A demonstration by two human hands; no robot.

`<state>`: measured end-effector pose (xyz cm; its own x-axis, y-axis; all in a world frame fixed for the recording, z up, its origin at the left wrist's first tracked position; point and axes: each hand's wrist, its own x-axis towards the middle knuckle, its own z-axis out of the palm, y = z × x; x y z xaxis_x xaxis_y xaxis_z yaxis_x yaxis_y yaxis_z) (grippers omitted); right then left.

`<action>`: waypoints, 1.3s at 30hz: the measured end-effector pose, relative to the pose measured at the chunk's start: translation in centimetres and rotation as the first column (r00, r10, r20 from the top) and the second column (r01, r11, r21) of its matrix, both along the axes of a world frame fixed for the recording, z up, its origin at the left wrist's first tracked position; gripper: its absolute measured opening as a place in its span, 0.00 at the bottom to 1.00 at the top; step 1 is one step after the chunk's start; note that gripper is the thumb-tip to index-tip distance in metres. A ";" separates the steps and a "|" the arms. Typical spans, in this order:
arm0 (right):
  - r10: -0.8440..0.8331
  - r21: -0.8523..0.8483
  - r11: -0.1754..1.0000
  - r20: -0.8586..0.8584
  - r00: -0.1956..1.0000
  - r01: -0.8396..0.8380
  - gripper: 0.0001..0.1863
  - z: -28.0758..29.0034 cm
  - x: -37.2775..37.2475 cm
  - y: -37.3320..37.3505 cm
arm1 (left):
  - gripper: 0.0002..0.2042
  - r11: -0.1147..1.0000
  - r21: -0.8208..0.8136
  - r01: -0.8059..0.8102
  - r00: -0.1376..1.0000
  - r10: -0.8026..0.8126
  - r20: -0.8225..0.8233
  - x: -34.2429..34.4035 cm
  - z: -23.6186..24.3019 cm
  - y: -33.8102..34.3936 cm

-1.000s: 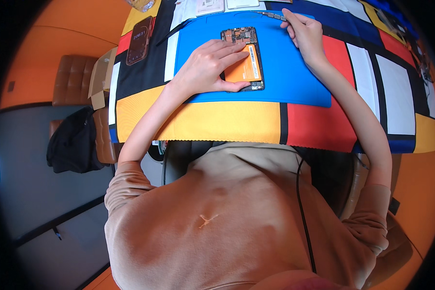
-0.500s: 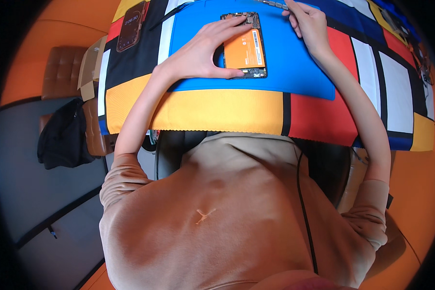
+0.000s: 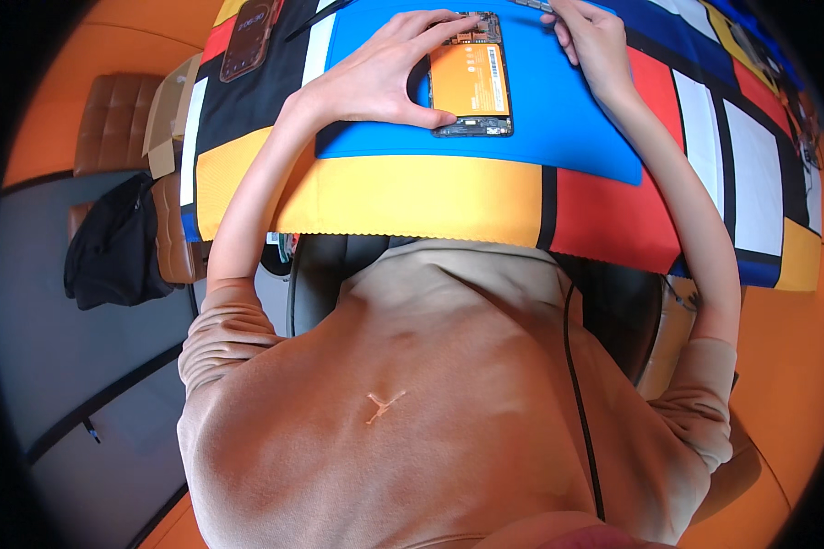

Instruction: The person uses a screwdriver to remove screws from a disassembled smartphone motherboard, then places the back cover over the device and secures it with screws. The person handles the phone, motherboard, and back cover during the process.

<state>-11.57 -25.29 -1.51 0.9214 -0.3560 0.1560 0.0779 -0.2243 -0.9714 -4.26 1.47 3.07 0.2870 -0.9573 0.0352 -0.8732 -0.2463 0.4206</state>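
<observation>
An opened smartphone (image 3: 476, 127) lies on a blue mat (image 3: 375, 145), its orange battery (image 3: 468, 82) and circuit board (image 3: 482, 31) exposed. My left hand (image 3: 366, 80) spans it from the left, thumb against the lower left edge and fingertips over the board end, holding it in place. To the right of the phone, my right hand (image 3: 593, 46) pinches a slim silver screwdriver (image 3: 528, 5) between thumb and fingers. The tool points left, above the mat; its tip is cut off by the upper picture edge.
Another phone (image 3: 247, 38) with a lit clock lies at the far left of the colour-block tablecloth (image 3: 412, 197). Near it is a black pointed tool (image 3: 319, 18). A cardboard box (image 3: 165, 123) and a black bag (image 3: 114, 247) are left of the table; cables (image 3: 807, 137) lie far right.
The whole view has shifted slightly, so the table sits a little higher. My right hand with the screwdriver is a bit farther right. My left hand keeps its place on the opened phone.
</observation>
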 end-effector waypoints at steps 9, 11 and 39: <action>0.018 0.017 1.000 0.000 1.000 -0.018 0.23 -0.3 0.1 -0.2 | 0.59 0.977 0.213 0.028 1.000 -0.030 0.006 0.2 2.8 -1.6; 0.020 0.030 0.999 -0.007 1.000 -0.020 0.23 -0.6 0.2 -0.3 | 0.57 0.942 0.333 -0.033 0.992 -0.010 0.126 -0.3 3.9 -2.2; 0.044 0.059 0.997 -0.022 0.999 -0.043 0.21 -2.0 1.0 -1.0 | 0.31 0.976 0.032 0.214 0.695 -0.176 0.697 -1.7 1.7 -2.3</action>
<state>-10.61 -26.28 -3.51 0.9392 -0.3237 0.1145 0.0637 -0.1636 -0.9845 -5.98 -0.84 4.81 -0.0299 -0.9805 0.1943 -0.9484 -0.0336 -0.3154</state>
